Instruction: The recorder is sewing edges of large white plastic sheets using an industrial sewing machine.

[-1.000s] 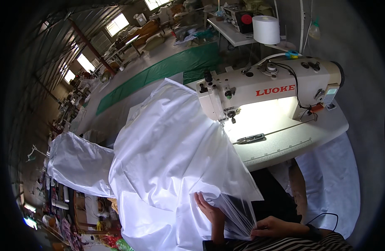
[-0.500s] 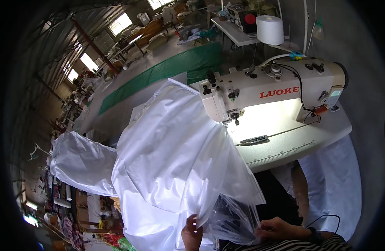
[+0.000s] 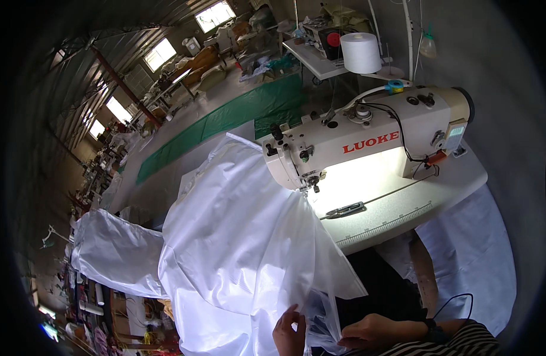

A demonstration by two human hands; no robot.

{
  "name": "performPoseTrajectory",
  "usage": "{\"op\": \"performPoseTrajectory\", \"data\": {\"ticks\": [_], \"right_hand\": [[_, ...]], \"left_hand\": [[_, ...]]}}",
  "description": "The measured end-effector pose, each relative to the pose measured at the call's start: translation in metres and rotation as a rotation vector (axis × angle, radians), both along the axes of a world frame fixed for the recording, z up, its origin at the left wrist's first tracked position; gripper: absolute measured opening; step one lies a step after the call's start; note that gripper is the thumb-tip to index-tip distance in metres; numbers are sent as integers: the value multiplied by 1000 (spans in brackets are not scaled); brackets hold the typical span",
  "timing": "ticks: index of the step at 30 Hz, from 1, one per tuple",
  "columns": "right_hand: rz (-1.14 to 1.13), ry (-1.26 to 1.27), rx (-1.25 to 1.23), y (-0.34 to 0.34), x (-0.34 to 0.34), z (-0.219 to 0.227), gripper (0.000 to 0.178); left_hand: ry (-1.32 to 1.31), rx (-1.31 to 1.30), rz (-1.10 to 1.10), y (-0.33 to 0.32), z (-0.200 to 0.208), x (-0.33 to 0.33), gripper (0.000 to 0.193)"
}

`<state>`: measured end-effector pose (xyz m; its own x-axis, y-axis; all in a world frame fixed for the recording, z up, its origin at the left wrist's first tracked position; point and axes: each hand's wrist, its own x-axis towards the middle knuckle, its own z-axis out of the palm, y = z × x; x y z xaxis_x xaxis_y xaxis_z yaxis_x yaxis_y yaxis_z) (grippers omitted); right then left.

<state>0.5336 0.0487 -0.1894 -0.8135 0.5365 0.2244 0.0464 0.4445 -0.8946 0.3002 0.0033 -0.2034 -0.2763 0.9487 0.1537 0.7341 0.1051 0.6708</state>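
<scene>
A large sheet of glossy white fabric [image 3: 219, 237] spreads from under the needle of a white sewing machine [image 3: 362, 133] down toward me. Along its right side runs a thin see-through layer [image 3: 323, 314], bunched between my hands. My left hand [image 3: 289, 333] is at the fabric's lower part, thumb and fingers curled together on the white cloth. To its right, my right hand [image 3: 371, 333] is closed with its fingertips pinching the edge of the see-through layer. Thread snips [image 3: 346, 210] lie on the machine bed, away from both hands.
The machine's pale table [image 3: 397, 219] has a ruler scale along its front edge. A white thread cone [image 3: 360, 53] stands behind the machine. More white fabric [image 3: 471, 255] hangs at the right. A green sheet [image 3: 225, 127] lies on the floor beyond. Dark cloth covers my lap.
My hands have come closer together, and the see-through layer between them is more gathered. The whole view has shifted, so the machine appears lower and further left.
</scene>
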Motion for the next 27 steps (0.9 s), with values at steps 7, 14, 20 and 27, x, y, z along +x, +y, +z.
{"op": "performPoseTrajectory", "data": {"ticks": [7, 14, 20, 27], "right_hand": [[-39, 0, 125, -3, -10, 8, 16], [-10, -51, 146, 5, -15, 15, 10], [53, -157, 241, 8, -14, 12, 12], [-876, 69, 14, 53, 10, -26, 75]], "left_hand": [[-394, -148, -49, -3, 16, 24, 22], [-372, -207, -155, 14, 37, 41, 30], [-324, -118, -138, 19, 18, 51, 25], [-194, -52, -115, 12, 13, 52, 20]]}}
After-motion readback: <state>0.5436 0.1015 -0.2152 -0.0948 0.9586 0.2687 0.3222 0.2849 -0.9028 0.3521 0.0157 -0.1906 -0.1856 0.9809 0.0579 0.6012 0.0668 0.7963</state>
